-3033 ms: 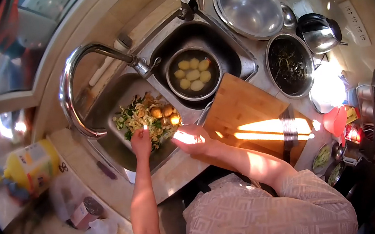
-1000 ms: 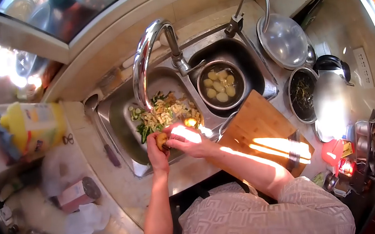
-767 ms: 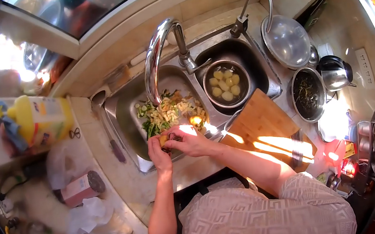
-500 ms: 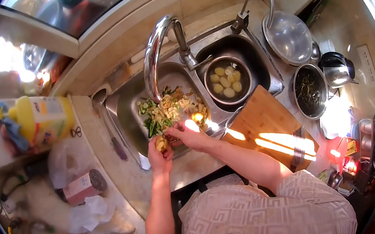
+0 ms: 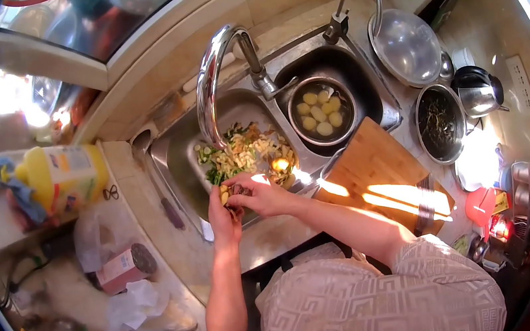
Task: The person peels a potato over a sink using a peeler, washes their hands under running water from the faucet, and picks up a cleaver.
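Note:
My left hand (image 5: 221, 213) is closed round a small brown-yellow potato (image 5: 225, 196) over the front edge of the left sink basin (image 5: 178, 167). Against the potato, my right hand (image 5: 257, 196) is closed with its fingers pinched; a dark thing shows between the hands, too small to make out. Behind them in the basin lies a heap of vegetable scraps (image 5: 243, 155), green and pale yellow. A sunlit round potato (image 5: 280, 164) sits at the heap's right side. In the right basin, a metal bowl (image 5: 352, 120) holds several peeled potatoes (image 5: 318, 113) in water.
A chrome faucet (image 5: 206, 96) arches over the left basin. A cutting board (image 5: 379, 170) lies right of the sinks, near a bowl of dark strands (image 5: 440, 122) and a kettle (image 5: 476, 94). At left are a ladle (image 5: 158, 179), a yellow jug (image 5: 66, 178) and a pink box (image 5: 121, 270).
My hands have moved from the scrap heap to the basin's front edge, and my left hand has taken hold of a potato. Lately my right fingers have shifted over it. The view has turned.

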The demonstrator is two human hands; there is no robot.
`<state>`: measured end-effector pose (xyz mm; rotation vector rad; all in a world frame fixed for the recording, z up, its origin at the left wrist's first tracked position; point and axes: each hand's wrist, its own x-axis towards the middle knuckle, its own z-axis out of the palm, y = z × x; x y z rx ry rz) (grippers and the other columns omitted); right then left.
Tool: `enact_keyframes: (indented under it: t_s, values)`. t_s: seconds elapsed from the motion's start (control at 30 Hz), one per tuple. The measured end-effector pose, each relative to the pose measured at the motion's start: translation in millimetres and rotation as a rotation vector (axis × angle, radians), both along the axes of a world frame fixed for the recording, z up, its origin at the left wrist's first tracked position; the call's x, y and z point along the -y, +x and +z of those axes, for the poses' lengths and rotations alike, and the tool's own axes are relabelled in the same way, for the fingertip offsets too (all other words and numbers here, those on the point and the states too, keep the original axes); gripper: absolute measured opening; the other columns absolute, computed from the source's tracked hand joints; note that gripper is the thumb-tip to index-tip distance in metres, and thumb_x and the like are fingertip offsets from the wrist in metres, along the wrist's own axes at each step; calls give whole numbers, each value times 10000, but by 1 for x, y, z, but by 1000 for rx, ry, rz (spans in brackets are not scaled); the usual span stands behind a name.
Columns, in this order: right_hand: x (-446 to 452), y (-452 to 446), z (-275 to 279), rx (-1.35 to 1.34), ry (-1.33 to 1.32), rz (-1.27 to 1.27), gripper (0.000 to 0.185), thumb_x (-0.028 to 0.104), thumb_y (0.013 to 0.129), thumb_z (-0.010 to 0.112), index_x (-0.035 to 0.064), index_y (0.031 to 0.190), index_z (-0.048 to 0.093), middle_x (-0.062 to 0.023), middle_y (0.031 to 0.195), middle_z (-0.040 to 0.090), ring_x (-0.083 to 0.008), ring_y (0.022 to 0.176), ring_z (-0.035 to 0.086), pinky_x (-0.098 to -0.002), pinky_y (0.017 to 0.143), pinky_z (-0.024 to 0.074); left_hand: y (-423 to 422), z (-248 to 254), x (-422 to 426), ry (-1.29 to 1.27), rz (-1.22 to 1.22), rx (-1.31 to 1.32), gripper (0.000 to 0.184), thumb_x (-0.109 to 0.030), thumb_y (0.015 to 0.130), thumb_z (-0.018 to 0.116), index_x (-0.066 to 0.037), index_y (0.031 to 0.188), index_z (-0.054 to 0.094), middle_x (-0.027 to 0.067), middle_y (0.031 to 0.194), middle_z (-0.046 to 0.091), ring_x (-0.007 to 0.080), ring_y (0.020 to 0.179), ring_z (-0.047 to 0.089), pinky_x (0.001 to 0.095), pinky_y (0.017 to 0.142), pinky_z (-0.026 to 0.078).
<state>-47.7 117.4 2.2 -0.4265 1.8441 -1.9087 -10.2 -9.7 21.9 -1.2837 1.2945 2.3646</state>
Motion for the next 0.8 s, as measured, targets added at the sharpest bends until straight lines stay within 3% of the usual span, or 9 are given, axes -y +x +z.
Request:
enact_keyframes:
  t_s: [0.1, 0.2, 0.27, 0.33, 0.4, 0.47, 0.53, 0.73, 0.8]
  values:
    - [-1, -10, -8, 591, -350, 88, 242, 209, 863, 602, -13, 961, 594, -58, 883, 610, -144, 792, 590, -268, 686, 496, -4, 9, 5, 167, -122, -1, 336, -417, 906, 393, -124, 888, 557, -35, 659, 529, 56, 470, 375, 193, 400, 264]
    - [-7, -22, -6, 804, -249, -170, 201, 183, 867, 595, -16, 894, 583, -59, 840, 602, -121, 750, 583, -260, 644, 509, 4, 5, 22, 543, -181, -177, 318, -401, 911, 394, -121, 888, 544, -10, 623, 496, 86, 465, 330, 204, 390, 244]
    - [-13, -25, -4, 781, -262, -184, 210, 207, 868, 586, -2, 845, 572, -61, 796, 601, -110, 748, 588, -245, 595, 493, -1, 13, 19, 505, -139, -145, 296, -385, 918, 395, -126, 867, 529, 6, 634, 472, 104, 474, 322, 208, 392, 239]
    - [-16, -23, -2, 421, 33, 41, 247, 241, 870, 570, 1, 816, 576, -71, 756, 594, -124, 750, 606, -244, 602, 478, -4, 20, 11, 312, 21, 23, 291, -382, 927, 396, -126, 864, 520, 4, 680, 488, 99, 505, 359, 203, 412, 265]
    - [-9, -18, 3, 242, -64, 24, 296, 273, 839, 594, -19, 797, 581, -99, 795, 608, -191, 841, 594, -301, 745, 460, 1, 4, 16, 246, 24, 35, 311, -389, 938, 382, -116, 880, 521, -3, 700, 505, 96, 513, 374, 205, 420, 272]
    - [1, -12, 12, 6, -69, 52, 347, 236, 824, 624, 5, 1083, 598, -56, 880, 602, -126, 805, 557, -263, 733, 454, 0, 2, 12, 178, 29, 45, 331, -396, 949, 368, -107, 896, 522, -9, 721, 522, 93, 520, 389, 207, 428, 280]
    - [-3, -7, 15, 35, 38, 113, 366, 226, 820, 626, 9, 1110, 574, -75, 920, 590, -163, 853, 566, -268, 764, 452, 3, 0, -2, -115, 24, -95, 343, -407, 959, 350, -107, 920, 513, -22, 738, 529, 73, 546, 428, 205, 435, 298]
    - [6, -12, -8, -190, 35, 73, 263, 246, 813, 625, -15, 849, 614, -99, 896, 590, -169, 812, 572, -288, 665, 457, 13, -8, 7, -129, -61, -179, 406, -460, 958, 317, -99, 927, 500, 2, 732, 522, 70, 512, 422, 195, 416, 297]
    - [-8, -28, 16, 442, 58, 155, 260, 238, 821, 612, -15, 763, 595, -98, 857, 584, -135, 763, 567, -280, 593, 449, 17, -10, 17, -134, -116, -190, 421, -473, 955, 312, -98, 922, 499, 11, 733, 518, 73, 497, 408, 196, 407, 289]
